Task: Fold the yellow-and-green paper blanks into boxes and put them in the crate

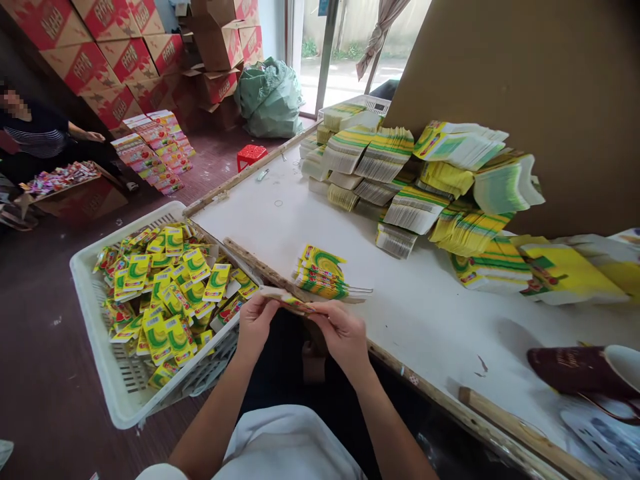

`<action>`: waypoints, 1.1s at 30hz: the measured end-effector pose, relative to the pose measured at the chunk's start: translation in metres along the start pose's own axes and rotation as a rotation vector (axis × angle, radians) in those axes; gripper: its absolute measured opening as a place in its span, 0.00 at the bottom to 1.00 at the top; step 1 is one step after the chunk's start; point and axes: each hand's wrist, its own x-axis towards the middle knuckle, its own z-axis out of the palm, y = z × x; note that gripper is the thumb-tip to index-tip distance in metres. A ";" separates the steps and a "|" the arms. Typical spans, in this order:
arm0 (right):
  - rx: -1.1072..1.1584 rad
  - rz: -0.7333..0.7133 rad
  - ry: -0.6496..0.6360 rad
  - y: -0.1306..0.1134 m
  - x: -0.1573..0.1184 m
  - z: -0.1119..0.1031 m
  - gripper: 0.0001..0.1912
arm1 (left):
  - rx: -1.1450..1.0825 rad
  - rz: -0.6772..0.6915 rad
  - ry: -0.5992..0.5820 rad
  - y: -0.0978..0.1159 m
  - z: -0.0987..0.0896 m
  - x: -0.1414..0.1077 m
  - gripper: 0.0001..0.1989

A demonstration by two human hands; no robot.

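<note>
Between my two hands, at the table's front edge, is a small yellow-and-green printed card packet [287, 300], seen nearly edge-on. My left hand [256, 323] pinches its left end, and my right hand [343, 330] pinches the right end. Just beyond them lies a small fanned stack of yellow printed cards [320, 272] on the white table [240, 213]. To the left of my left hand stands a white plastic basket [117, 393], heaped with yellow card packets [165, 293].
Bundled stacks of printed cards [385, 157] fill the table's far side, before a large brown board [525, 87]. A dark mug [565, 370] lies at right. On the floor are a red stool [251, 157], a green sack [270, 97] and cartons [115, 60]. A person [40, 130] sits at far left.
</note>
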 end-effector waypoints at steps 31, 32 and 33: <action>0.263 0.085 -0.363 0.009 -0.012 0.023 0.32 | 0.754 0.219 -0.512 -0.001 0.011 -0.013 0.42; 0.211 0.048 -0.351 0.008 -0.012 0.024 0.28 | 0.740 0.233 -0.467 -0.003 0.011 -0.013 0.45; 0.174 0.029 -0.316 0.009 -0.012 0.024 0.26 | 0.749 0.253 -0.408 -0.004 0.011 -0.013 0.45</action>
